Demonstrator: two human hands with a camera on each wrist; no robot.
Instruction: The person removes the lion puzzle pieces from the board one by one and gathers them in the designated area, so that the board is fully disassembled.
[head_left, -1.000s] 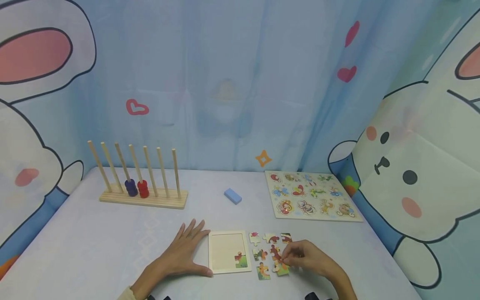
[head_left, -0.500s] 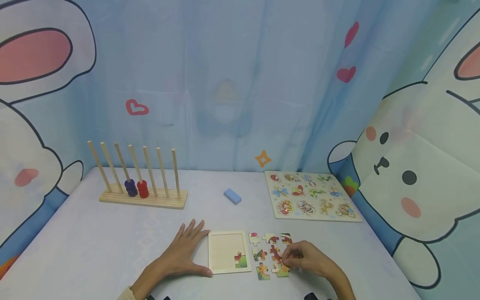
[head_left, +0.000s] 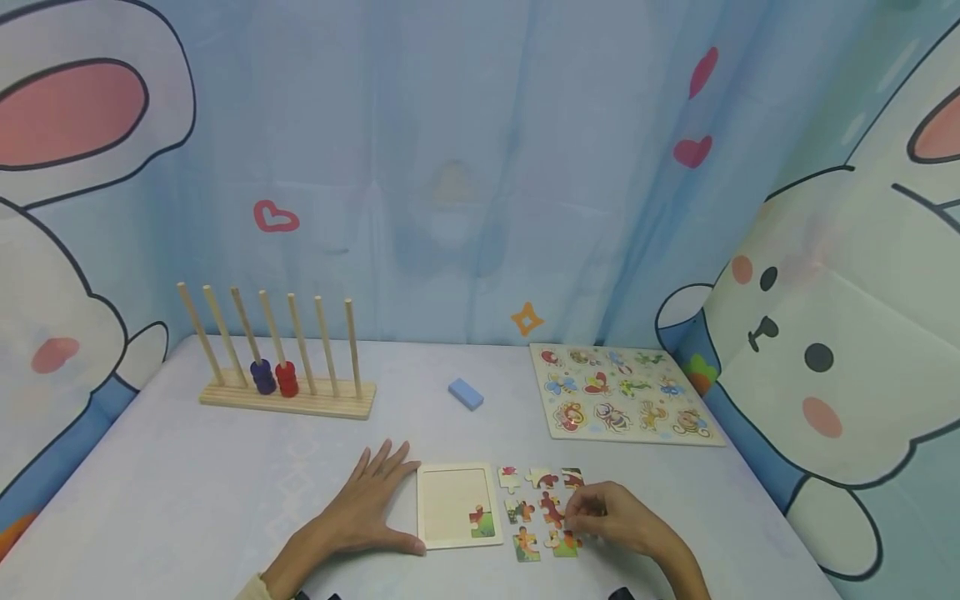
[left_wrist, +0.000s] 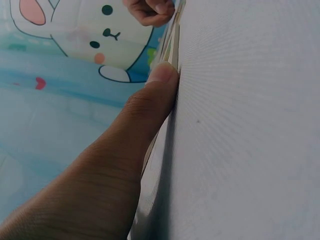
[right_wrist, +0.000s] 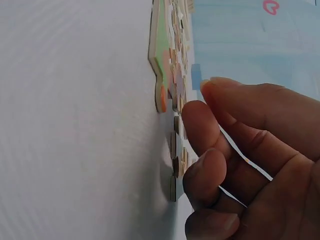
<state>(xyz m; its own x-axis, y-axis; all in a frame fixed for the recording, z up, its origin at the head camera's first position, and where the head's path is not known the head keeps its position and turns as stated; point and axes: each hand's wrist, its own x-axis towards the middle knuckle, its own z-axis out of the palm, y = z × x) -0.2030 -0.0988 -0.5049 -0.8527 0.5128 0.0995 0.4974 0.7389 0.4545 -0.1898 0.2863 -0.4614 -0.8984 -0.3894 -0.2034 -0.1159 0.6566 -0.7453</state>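
Observation:
My left hand lies spread at the left side of a small square wooden puzzle tray. Its thumb touches the tray's near left corner, and the index finger reaches the far left corner. One green and red puzzle piece sits in the tray's near right corner. Several loose jigsaw pieces lie in rows to the tray's right. Over the right edge of these rows is my right hand, fingers loosely curled. In the right wrist view its fingertips appear apart from the pieces. The nearest piece lies below the fingertips.
A wooden peg stand with purple and red beads stands at the back left. At the back centre lies a blue block. A board with insect pictures lies at the back right, before the curtain.
The near right loose piece has shifted slightly toward the person, and more of it shows below the right fingertips. Both hands have stayed nearly still.

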